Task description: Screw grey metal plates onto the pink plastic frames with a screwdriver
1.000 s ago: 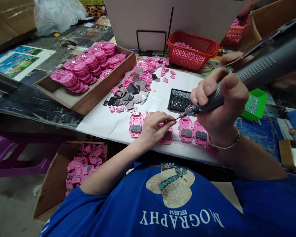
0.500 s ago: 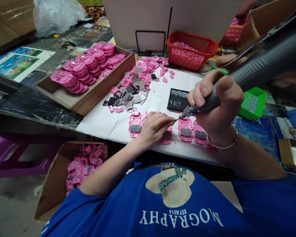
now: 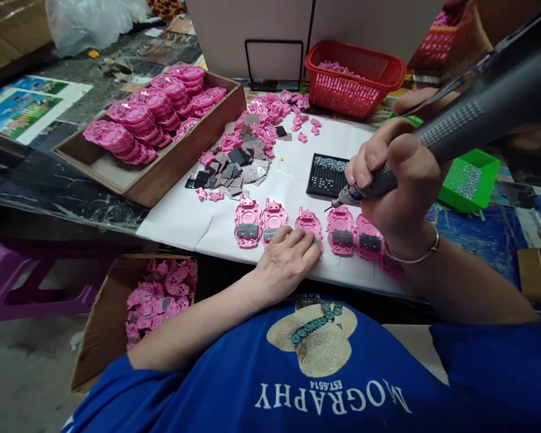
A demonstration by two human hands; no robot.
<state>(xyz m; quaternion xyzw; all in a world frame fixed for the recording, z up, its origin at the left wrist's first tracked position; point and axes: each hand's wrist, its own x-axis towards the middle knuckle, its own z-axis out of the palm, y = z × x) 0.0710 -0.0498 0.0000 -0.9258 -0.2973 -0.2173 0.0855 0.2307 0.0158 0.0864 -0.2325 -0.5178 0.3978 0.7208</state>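
Observation:
My right hand [image 3: 397, 174] is wrapped round a dark grey electric screwdriver [image 3: 451, 129]. Its thin bit points down-left, above the white worktop and just left of a pink plastic casing [image 3: 341, 231] with a dark plate. My left hand [image 3: 286, 264] lies over the lower part of another pink casing [image 3: 307, 220], its fingers curled onto it; the thumb is hidden. To the left, two more casings, a far-left casing [image 3: 247, 224] and its neighbour [image 3: 274, 216], stand in the same row. Another casing [image 3: 368, 234] sits right of the bit, partly behind my right hand.
A black perforated tray [image 3: 327, 186] of screws lies behind the row. Loose grey plates [image 3: 237, 168] and small pink parts [image 3: 270, 114] are heaped left. Around these stand a wooden box [image 3: 180, 153] of stacked casings, a red basket [image 3: 354, 90] and a green bin [image 3: 489, 174].
My left hand has moved down from the screwdriver's tip onto the casing, uncovering its upper part. The screwdriver bit now shows free of my left fingers. The camera view has shifted slightly.

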